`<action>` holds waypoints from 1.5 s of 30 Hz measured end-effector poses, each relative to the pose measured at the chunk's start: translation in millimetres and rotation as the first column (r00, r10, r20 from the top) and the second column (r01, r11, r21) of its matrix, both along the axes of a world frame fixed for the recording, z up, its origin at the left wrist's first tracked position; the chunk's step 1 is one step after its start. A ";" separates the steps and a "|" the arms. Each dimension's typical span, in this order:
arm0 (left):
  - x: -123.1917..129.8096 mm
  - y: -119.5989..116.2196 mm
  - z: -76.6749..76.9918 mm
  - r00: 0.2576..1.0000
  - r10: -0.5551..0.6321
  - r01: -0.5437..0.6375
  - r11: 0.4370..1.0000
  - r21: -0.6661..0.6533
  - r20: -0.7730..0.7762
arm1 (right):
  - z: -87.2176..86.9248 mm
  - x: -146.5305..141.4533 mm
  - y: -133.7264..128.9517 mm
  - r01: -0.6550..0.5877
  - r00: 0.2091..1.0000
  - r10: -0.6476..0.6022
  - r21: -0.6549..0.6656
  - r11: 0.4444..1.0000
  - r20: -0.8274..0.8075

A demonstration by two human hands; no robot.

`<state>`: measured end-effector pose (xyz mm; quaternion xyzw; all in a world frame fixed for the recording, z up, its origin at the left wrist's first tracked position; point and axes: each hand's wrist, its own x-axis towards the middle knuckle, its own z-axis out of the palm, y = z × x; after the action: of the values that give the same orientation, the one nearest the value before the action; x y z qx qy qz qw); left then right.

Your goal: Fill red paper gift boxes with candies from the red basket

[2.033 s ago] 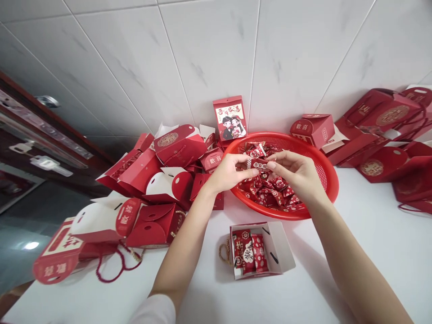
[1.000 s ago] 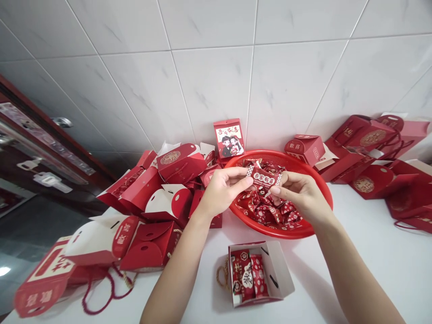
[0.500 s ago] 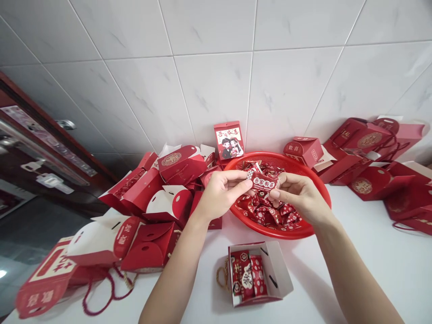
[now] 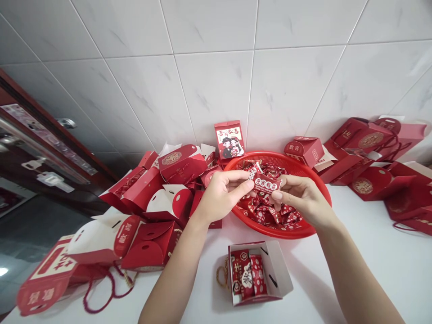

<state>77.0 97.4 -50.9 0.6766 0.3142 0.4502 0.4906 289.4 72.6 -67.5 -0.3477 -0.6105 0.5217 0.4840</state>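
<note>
A small red wrapped candy [image 4: 266,184] with white Chinese lettering is stretched between my two hands, above the basket. My left hand [image 4: 224,191] pinches its left end between thumb and fingers. At the opposite end, my right hand [image 4: 300,195] grips it the same way. Below them a red plastic basket [image 4: 320,186] holds many wrapped candies [image 4: 270,213]. In front of the basket lies an open gift box [image 4: 281,274], white inside, with red packets [image 4: 248,276] in it. A gold cord handle [image 4: 221,275] sticks out at its left.
Several red gift boxes [image 4: 182,164] crowd the left of the white table [image 4: 357,252], and more boxes [image 4: 364,137] stand at the right. One box with a cartoon couple [image 4: 231,140] leans by the tiled wall [image 4: 212,85]. Keys [image 4: 56,180] hang at a door on the left.
The candy has tilted slightly, its right end a little lower, and has shifted a touch to the right. Both hands keep hold of it; the boxes and basket stay put.
</note>
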 end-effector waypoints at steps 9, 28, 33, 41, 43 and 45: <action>-1.9 -1.0 1.4 1.000 -0.022 0.022 1.000 -0.007 -0.005 | -6.3 1.8 0.0 0.032 0.998 -0.029 0.048 0.998 -0.061; -1.4 -1.0 2.1 1.000 -0.009 0.009 1.000 -0.003 -0.003 | -6.2 -9.7 -0.1 0.120 0.983 -0.117 0.012 0.993 -0.143; -4.1 -0.3 2.8 0.999 -0.018 0.019 1.000 -0.007 0.027 | -9.5 -7.5 1.5 0.051 0.986 -0.052 -0.011 0.999 -0.160; -6.2 -3.6 6.0 1.000 -0.029 0.029 0.999 -0.025 -0.011 | -10.9 -5.9 1.2 0.013 0.989 -0.016 -0.022 1.000 -0.144; -6.0 -3.3 5.3 0.999 -0.034 0.033 0.999 -0.027 -0.012 | -10.3 -6.7 1.1 0.028 0.990 -0.030 -0.018 0.999 -0.136; -5.7 -2.5 4.1 0.999 -0.032 0.032 0.999 -0.019 -0.010 | -9.3 -7.0 0.5 0.052 0.992 -0.051 0.000 0.999 -0.112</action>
<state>71.3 94.9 -46.8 0.6791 0.3100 0.4359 0.5027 282.4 73.1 -76.8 -0.3328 -0.5738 0.5270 0.5313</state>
